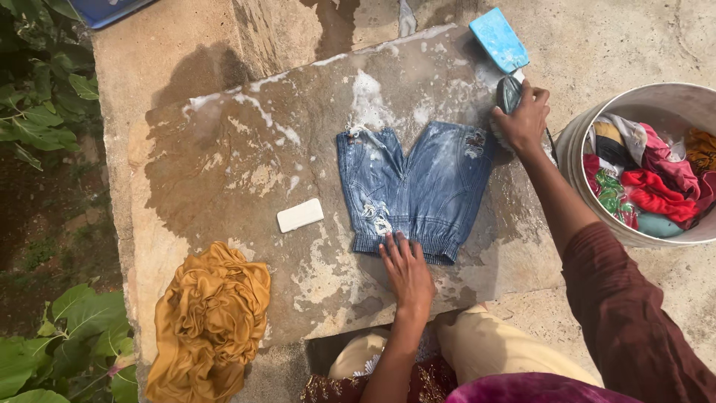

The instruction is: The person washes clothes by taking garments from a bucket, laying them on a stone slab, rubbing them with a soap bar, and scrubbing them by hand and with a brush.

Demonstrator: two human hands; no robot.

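Observation:
Blue denim shorts lie flat on a wet, soapy stone slab. My left hand presses its spread fingers on the near waistband of the shorts. My right hand grips a scrubbing brush at the far right corner of the shorts. A white soap bar rests on the slab to the left of the shorts.
A mustard yellow cloth lies bunched at the slab's near left corner. A white bucket full of coloured clothes stands at the right. A light blue flat object lies beyond the brush. Green plants border the left.

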